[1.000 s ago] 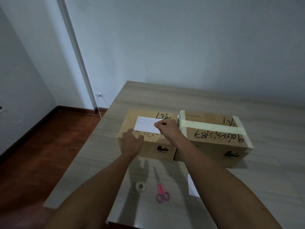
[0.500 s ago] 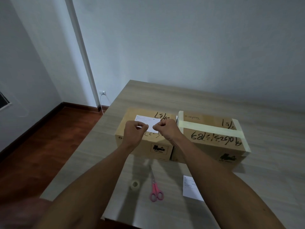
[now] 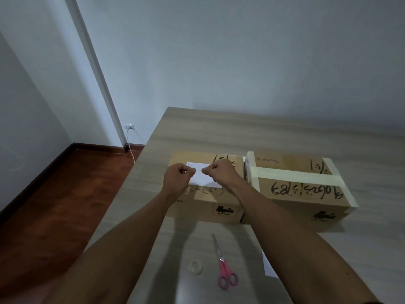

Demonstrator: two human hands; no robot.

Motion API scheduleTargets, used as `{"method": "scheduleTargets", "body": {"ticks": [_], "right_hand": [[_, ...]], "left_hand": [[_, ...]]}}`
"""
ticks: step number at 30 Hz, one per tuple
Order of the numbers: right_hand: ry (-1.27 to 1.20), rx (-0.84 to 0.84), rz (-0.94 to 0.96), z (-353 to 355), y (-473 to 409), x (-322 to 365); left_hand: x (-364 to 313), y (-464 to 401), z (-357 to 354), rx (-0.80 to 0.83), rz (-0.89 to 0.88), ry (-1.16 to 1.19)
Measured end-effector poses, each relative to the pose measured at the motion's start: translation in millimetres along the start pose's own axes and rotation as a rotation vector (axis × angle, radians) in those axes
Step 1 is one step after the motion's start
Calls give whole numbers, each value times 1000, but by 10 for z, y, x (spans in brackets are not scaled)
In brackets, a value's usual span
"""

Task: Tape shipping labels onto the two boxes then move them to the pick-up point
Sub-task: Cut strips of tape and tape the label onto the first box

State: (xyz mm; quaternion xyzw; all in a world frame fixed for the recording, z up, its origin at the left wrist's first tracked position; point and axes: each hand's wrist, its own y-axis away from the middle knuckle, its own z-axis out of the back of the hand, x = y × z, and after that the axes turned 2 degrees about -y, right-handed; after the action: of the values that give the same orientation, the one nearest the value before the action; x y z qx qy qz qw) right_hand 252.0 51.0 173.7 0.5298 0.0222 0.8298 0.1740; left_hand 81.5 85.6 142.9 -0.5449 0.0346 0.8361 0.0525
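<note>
Hands closer than before: my left hand (image 3: 176,181) and right hand (image 3: 221,173) hover curled above the label (image 3: 202,178) on the left box (image 3: 208,202); whether they pinch tape, I cannot tell.

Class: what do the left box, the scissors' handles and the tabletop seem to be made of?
Left box: matte brown cardboard, apparently. Scissors handles: glossy pink, probably plastic. Table: pale wood-grain streaks, possibly laminate rather than solid wood.

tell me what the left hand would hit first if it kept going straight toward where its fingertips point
Probably the right hand. The left hand hovers over the left box with its pinched fingertips aimed right, at the other hand's fingertips, across a small gap above the white label. Whether a strip of tape spans that gap cannot be seen.
</note>
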Motion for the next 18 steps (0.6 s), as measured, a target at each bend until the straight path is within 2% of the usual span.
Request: {"method": "scheduleTargets", "body": {"ticks": [9, 18], "right_hand": [[71, -46, -126, -400, -834, 132], [164, -80, -148, -574, -1327, 22]], "left_hand": [[269, -901, 103, 87, 68, -82], [424, -1290, 8, 129, 103, -263]]}}
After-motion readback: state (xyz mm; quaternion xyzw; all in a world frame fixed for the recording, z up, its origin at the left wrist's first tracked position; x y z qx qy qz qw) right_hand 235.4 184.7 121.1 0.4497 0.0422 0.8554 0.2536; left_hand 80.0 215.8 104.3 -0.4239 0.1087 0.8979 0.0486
